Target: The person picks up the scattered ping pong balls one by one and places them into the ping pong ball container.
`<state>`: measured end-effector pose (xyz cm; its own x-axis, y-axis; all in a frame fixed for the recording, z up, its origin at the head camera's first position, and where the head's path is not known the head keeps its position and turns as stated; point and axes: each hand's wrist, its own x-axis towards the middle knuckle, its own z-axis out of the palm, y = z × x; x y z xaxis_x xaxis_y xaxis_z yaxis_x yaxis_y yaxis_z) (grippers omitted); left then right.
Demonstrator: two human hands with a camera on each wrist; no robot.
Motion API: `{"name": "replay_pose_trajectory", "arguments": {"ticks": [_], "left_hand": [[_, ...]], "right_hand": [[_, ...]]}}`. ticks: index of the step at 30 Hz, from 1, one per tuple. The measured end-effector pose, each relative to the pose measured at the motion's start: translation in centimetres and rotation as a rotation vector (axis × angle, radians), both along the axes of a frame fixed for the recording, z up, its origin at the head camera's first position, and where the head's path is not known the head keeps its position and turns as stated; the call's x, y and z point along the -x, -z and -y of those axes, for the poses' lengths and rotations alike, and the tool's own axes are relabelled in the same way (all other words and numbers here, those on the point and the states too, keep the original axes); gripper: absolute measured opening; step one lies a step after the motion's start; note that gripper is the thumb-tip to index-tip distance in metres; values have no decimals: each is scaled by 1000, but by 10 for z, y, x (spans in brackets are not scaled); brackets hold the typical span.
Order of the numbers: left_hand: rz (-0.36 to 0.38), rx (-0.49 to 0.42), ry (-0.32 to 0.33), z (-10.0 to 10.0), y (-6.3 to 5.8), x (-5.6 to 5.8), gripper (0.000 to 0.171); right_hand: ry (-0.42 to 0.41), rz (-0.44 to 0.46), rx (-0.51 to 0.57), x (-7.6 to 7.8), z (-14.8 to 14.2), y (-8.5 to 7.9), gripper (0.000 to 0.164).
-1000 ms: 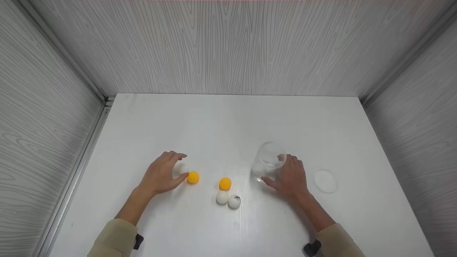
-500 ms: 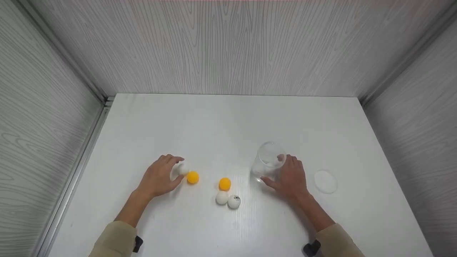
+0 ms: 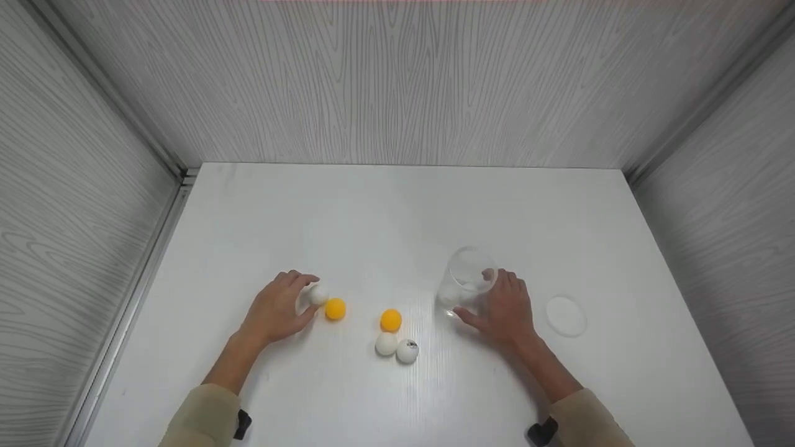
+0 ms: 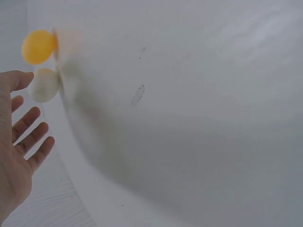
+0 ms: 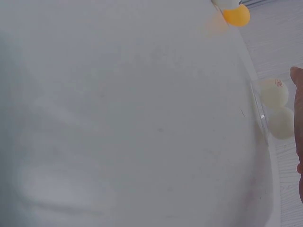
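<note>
In the head view my left hand (image 3: 279, 308) reaches around a white ping-pong ball (image 3: 318, 294), thumb and index finger on either side of it. The left wrist view shows the fingers spread, the thumb tip (image 4: 28, 78) at the edge of that ball. An orange ping-pong ball (image 3: 335, 308) lies beside it, close to the thumb. My right hand (image 3: 504, 310) grips a clear plastic jar (image 3: 466, 273), which stands upright without a lid. Inside the jar, white balls (image 5: 274, 93) show through the wall in the right wrist view.
Between the hands, another orange ball (image 3: 390, 320) lies near a plain white ball (image 3: 386, 344) and a printed white ball (image 3: 407, 351). Right of the jar a round clear lid (image 3: 566, 315) lies flat on the white table (image 3: 397, 211). Grey wood-grain panels (image 3: 397, 81) enclose the table.
My left hand has drawn back slightly toward me, its thumb and index finger narrowing around the white ball. The right hand and jar have stayed put.
</note>
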<state>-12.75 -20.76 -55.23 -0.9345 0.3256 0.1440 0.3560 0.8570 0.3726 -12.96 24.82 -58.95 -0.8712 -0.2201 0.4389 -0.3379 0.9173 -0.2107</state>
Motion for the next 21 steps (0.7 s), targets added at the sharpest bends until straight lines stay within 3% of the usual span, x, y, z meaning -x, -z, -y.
{"name": "replay_pose_trajectory", "arguments": {"ticks": [10, 21], "left_hand": [[-11, -2, 3, -5, 5, 0, 43], [-1, -6, 10, -6, 10, 3, 39]], "right_hand": [[-5, -17, -9, 0, 0, 0, 93], [18, 36, -2, -2, 2, -3, 92]]}}
